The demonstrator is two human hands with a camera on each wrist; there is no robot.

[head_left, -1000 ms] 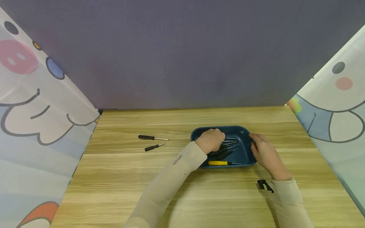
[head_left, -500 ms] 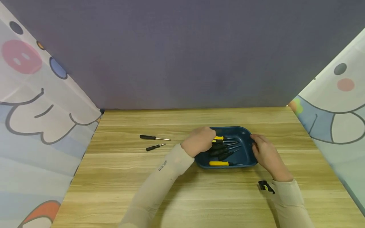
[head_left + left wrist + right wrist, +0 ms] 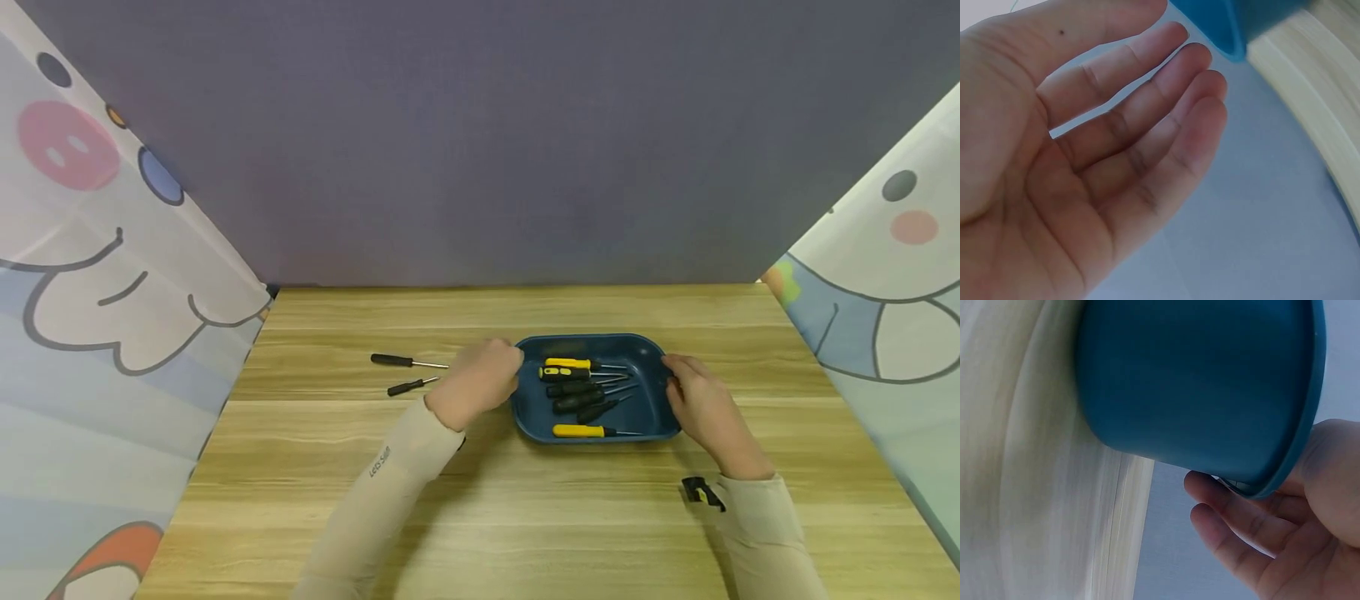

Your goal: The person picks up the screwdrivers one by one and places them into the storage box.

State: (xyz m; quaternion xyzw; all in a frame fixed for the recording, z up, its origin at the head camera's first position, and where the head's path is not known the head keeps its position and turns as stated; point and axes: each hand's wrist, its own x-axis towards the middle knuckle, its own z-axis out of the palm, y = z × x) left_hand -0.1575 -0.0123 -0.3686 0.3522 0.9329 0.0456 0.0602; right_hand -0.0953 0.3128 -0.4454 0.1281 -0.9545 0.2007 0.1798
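My left hand (image 3: 483,375) is at the left end of a dark blue tray (image 3: 525,417) in the head view. The left wrist view shows its fingers (image 3: 1129,137) loosely bent with nothing between them, and the tray's edge (image 3: 1232,37) close above. My right hand (image 3: 703,408) grips the tray's right end at the far corner, fingers (image 3: 1229,512) at the outer wall and the thumb hidden behind the rim. Several screwdrivers lie in the tray, among them a yellow-handled screwdriver (image 3: 577,431) along the near side and a black-handled screwdriver (image 3: 576,402) in the middle.
Two small black screwdrivers, a longer one (image 3: 392,360) and a shorter one (image 3: 406,387), lie on the wooden table (image 3: 570,517) left of the tray. A black strap piece (image 3: 701,493) shows by the right sleeve. A grey wall (image 3: 480,167) stands behind the table.
My left hand has drawn out of the tray to the left, uncovering the screwdriver handles. My right hand stays at the tray's right end. The view has shifted slightly.
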